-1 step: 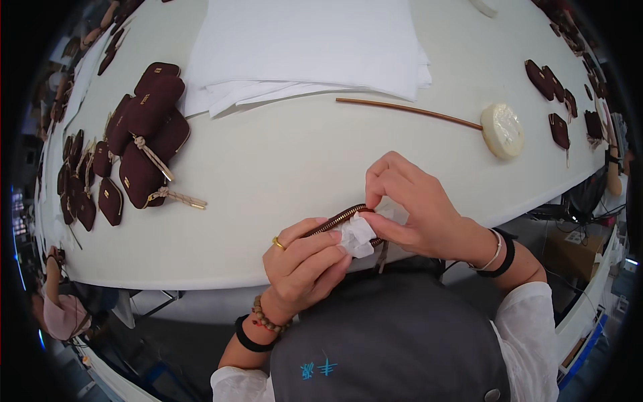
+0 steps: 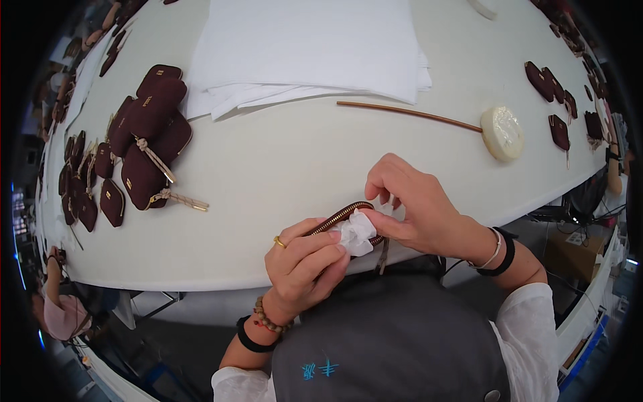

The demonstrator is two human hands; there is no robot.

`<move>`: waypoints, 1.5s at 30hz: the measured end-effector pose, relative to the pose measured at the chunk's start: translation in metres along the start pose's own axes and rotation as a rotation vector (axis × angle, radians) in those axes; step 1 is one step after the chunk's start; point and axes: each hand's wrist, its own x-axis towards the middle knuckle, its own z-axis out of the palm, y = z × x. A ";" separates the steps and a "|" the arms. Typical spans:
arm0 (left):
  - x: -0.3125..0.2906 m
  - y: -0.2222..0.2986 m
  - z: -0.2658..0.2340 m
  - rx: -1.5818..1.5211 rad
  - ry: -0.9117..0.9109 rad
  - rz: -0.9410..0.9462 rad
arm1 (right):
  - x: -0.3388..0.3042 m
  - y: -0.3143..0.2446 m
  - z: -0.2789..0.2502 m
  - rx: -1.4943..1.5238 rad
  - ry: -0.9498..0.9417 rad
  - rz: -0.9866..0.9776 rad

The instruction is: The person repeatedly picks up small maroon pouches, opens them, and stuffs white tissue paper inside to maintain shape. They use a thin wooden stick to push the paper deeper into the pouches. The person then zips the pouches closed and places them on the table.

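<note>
Right hand [image 2: 415, 204] has shifted — two hands [image 2: 300, 261] at one pouch [image 2: 340, 215], one white wad [image 2: 358, 234].

A head-worn fisheye — close above — looks down across the table [image 2: 268, 167].

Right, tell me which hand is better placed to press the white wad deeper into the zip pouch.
Probably the right hand: its thumb is at the edge of the white wad and its fingers are raised, while the left hand holds the zip pouch.
</note>
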 end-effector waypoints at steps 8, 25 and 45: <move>0.012 0.015 -0.016 0.162 -0.227 -0.043 | 0.004 -0.005 -0.019 0.311 -0.207 0.205; 0.006 0.014 -0.011 0.047 -0.181 -0.054 | 0.001 0.017 0.008 0.331 -0.061 0.207; -0.023 -0.002 -0.018 -0.099 0.113 -0.424 | -0.001 0.020 0.019 0.471 0.166 0.158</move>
